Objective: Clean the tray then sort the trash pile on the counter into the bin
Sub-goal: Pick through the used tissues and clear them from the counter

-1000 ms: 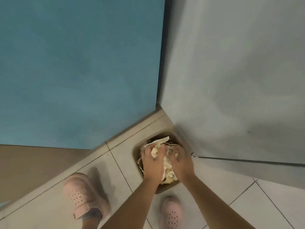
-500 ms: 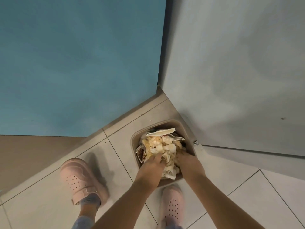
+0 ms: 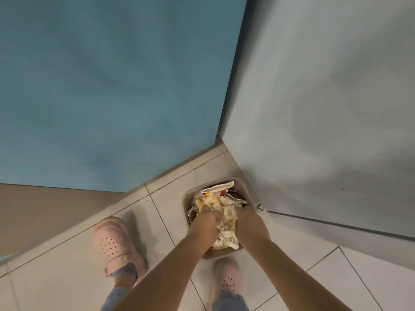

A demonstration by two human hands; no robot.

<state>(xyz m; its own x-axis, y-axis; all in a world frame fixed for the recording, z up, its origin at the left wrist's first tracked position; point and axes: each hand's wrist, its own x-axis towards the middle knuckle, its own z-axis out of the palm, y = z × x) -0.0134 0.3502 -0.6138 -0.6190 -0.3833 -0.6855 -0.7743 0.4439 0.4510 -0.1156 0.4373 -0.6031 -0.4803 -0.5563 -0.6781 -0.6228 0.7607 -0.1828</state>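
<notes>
Lower centre: left hand [image 3: 204,223] and right hand [image 3: 252,223] bear down on paper trash [image 3: 221,202] heaped above the bin [image 3: 184,199] rim, probably to compact it; fingers buried, grip state cannot be told.

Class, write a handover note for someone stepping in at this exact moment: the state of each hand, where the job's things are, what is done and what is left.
Left hand: on the trash in the bin, fingers dug into the pile; whether it grips or pushes cannot be told.
Right hand: the same, on the pile's right side.
Things: the bin stands on the tiled floor in a corner; the trash is heaped above its rim. Tray and counter are not in view.
Done: a load of trash is in the bin.
Left: probably free both hands, then check the tray and counter.
</notes>
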